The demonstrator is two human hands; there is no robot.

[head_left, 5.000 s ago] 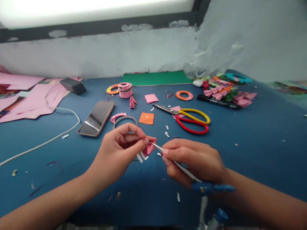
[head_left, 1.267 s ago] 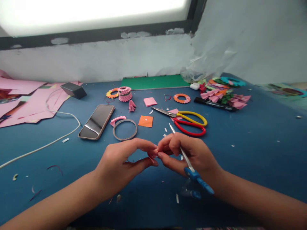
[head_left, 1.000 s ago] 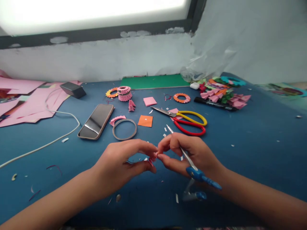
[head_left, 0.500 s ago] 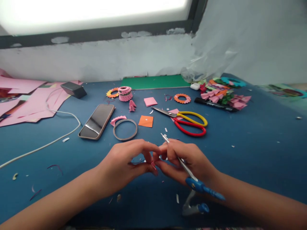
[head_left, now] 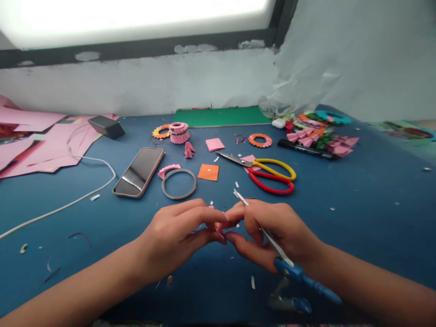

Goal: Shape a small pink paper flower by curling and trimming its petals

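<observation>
My left hand (head_left: 177, 234) and my right hand (head_left: 272, 231) meet fingertip to fingertip low over the blue table (head_left: 357, 200). Between the fingertips they pinch a small folded pink paper piece (head_left: 220, 232), mostly hidden by the fingers. The right hand also carries blue-handled scissors (head_left: 289, 268); the thin blades run under the fingers and the tip (head_left: 236, 193) points up and away from me. Both hands are closed.
Beyond the hands lie a tape ring (head_left: 179, 183), a phone (head_left: 139, 171), an orange paper square (head_left: 208, 172) and red-and-yellow scissors (head_left: 269, 170). Pink sheets (head_left: 37, 141) and a white cable (head_left: 68, 200) lie left. Folded paper pieces (head_left: 320, 136) and a black marker (head_left: 306, 149) lie right. A green mat (head_left: 221, 116) sits at the wall.
Five seconds ago the scissor tip touched the pink piece in my left hand. Since then the scissors swung upward in my right hand, and both hands' fingertips closed together on the piece.
</observation>
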